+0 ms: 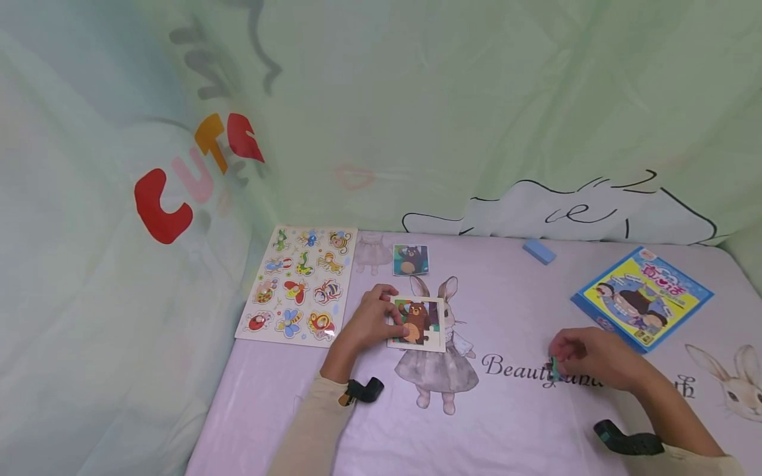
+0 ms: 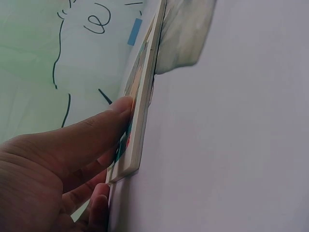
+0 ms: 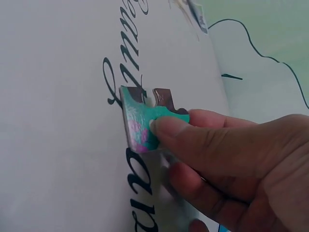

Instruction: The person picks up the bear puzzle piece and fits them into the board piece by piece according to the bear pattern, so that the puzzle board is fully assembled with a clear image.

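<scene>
A bear jigsaw puzzle (image 1: 419,324) in a pale frame lies on the table, with bare board showing at its lower right corner. My left hand (image 1: 376,317) holds it at its left side. In the left wrist view the thumb (image 2: 120,108) presses on the picture face, and the other fingers are at the edge. Over the printed lettering, my right hand (image 1: 589,357) pinches a puzzle piece (image 3: 140,121) between thumb and fingers. That piece is teal with dark brown parts and a pink patch; part of it is hidden under the thumb.
A picture card (image 1: 411,260) of the bear lies behind the puzzle. To the left is a knob board (image 1: 297,285) with several insects. A blue block (image 1: 539,251) and a yellow-and-blue box (image 1: 645,297) lie to the right. Curtains hang behind and at the left.
</scene>
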`<state>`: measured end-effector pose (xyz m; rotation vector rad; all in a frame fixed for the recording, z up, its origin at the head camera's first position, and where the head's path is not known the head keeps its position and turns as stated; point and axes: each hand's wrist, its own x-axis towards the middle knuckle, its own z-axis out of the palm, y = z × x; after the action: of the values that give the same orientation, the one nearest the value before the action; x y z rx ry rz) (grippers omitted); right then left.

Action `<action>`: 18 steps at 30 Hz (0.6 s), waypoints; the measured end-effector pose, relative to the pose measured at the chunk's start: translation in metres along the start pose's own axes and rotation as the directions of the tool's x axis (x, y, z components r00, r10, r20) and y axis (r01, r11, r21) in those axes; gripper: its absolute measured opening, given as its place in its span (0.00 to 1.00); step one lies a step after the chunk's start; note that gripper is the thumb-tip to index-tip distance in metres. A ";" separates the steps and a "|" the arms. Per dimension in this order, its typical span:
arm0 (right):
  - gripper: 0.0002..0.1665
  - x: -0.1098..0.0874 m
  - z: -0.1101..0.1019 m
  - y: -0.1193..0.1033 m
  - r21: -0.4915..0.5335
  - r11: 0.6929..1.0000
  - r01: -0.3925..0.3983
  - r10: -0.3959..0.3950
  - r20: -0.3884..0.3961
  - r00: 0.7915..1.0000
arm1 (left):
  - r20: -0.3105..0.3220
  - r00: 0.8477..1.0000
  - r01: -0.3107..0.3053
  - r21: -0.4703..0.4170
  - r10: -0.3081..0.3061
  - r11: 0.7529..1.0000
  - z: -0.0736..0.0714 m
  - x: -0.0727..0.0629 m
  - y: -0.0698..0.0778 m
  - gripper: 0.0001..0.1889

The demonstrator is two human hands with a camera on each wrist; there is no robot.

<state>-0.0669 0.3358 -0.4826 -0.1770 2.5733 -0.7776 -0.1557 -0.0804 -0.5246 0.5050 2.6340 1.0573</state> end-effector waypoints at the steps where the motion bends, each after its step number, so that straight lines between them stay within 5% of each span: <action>1: 0.12 0.000 0.000 0.000 0.012 1.000 0.003 -0.003 0.003 1.000 | 0.000 1.000 0.001 0.000 -0.001 1.000 0.000 0.000 0.000 0.10; 18: 0.08 0.015 0.003 -0.025 0.035 0.996 0.081 -0.080 -0.029 0.996 | -0.001 1.000 0.003 -0.002 -0.003 1.000 0.000 -0.001 0.002 0.09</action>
<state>-0.0790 0.3096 -0.4768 -0.2618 2.5897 -0.8608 -0.1548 -0.0799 -0.5232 0.4999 2.6337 1.0591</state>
